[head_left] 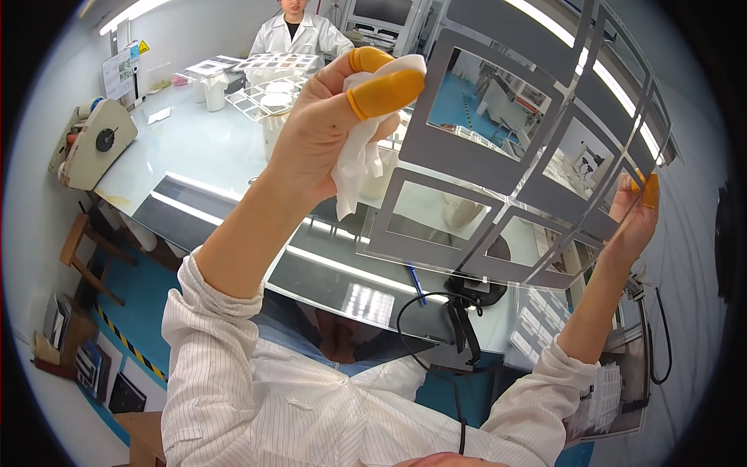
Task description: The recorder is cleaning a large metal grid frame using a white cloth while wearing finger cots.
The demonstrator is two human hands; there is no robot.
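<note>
In the head view, your left hand (315, 128), upper centre of the frame, has its grip pinched firmly round a white cloth (356, 163), orange covers on the thumb and a finger; whether the cloth touches the panel, you cannot tell from here. The clear panel (461, 146) with grey window frames stands tilted across the upper right, above the worktop (194, 144), and your right hand (634, 222) has its grip closed on the far right edge. This looks like a wiping or checking step; the next move likely calls for a steady edge hold and light, even cloth pressure. The worktop is glossy and reflects the lights, with a blue pen (417, 284) at lower centre and a beige machine (85, 159) at left. A co-worker (292, 35) in white stands at the top; blue floor (140, 272) shows lower left.
</note>
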